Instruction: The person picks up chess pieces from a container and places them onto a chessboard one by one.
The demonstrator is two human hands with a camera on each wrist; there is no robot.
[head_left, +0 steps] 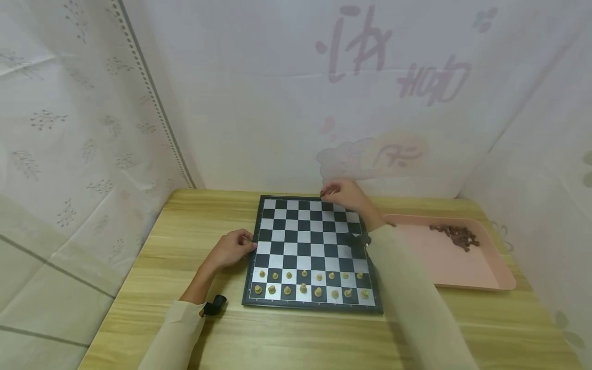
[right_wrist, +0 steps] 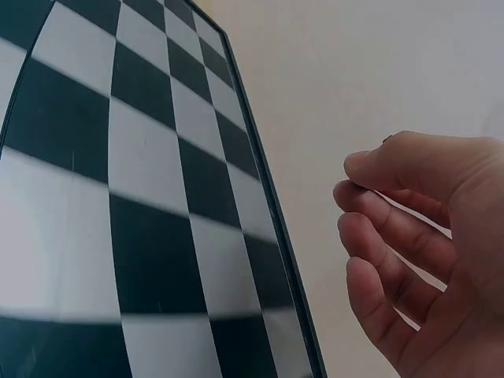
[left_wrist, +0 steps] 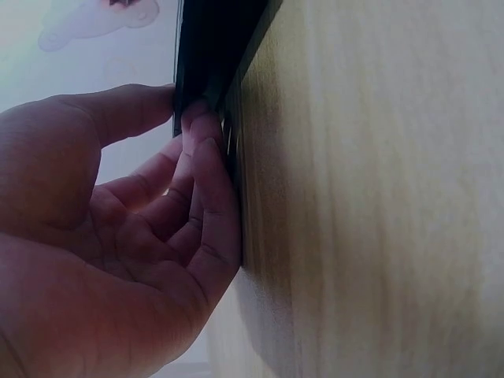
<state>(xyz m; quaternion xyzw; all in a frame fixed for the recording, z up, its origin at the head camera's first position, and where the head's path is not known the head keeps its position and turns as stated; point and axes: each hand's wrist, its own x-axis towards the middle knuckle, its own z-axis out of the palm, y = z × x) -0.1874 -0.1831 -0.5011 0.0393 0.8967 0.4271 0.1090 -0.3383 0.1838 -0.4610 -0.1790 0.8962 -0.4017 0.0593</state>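
Note:
A black-and-white chessboard (head_left: 311, 236) lies on the wooden table, with two rows of cream chess pieces (head_left: 303, 289) standing along its near side. My left hand (head_left: 233, 247) holds the board's left edge; in the left wrist view the thumb presses the black rim (left_wrist: 206, 63) while the curled fingers reach beneath it. Over the board's far edge, my right hand (head_left: 344, 195) pinches a small dark brown chess piece (head_left: 322, 193) between thumb and index finger. In the right wrist view the fingertips of the right hand (right_wrist: 402, 228) hide nearly all of that piece.
A pink tray (head_left: 416, 257) stands right of the board, partly behind the right forearm. Several dark brown pieces (head_left: 460, 237) lie heaped in it toward its far right. Patterned white cloth (head_left: 259, 103) hangs close behind the table's far edge and at both sides.

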